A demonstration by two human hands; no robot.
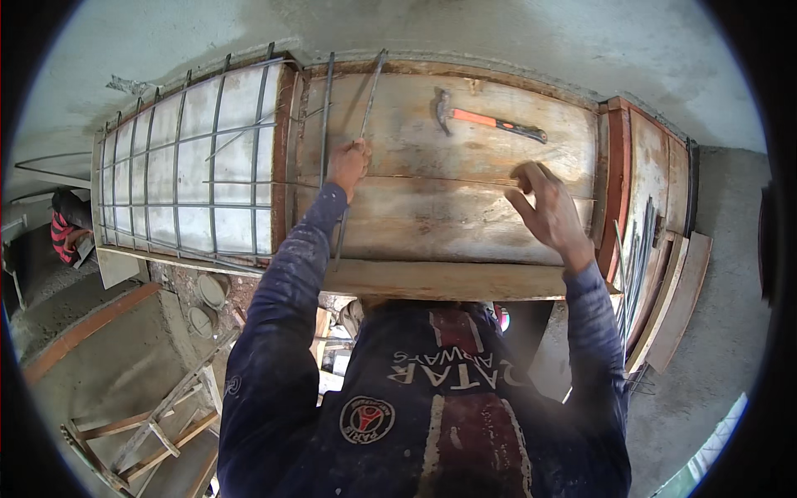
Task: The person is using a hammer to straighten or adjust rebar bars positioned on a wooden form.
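Observation:
My left hand point(348, 164) is closed around a thin steel rebar rod point(374, 93), which lies slantwise across a wooden formwork panel point(436, 205). Another rod point(328, 112) runs close beside it on the left. My right hand point(540, 202) hovers over the panel's right part, fingers curled and apart, holding nothing that shows. A claw hammer point(492, 121) with an orange and black handle lies on the panel above and between my hands. To the left, a grid of crossed rebar point(177, 162) covers a pale formwork section.
Reddish boards point(616, 180) divide the formwork at right, where a bundle of thin rods point(641, 261) lies. A wooden plank point(448, 280) edges the near side. Timber framing point(155, 429) stands lower left. A person in a red and black top point(62, 233) is at far left.

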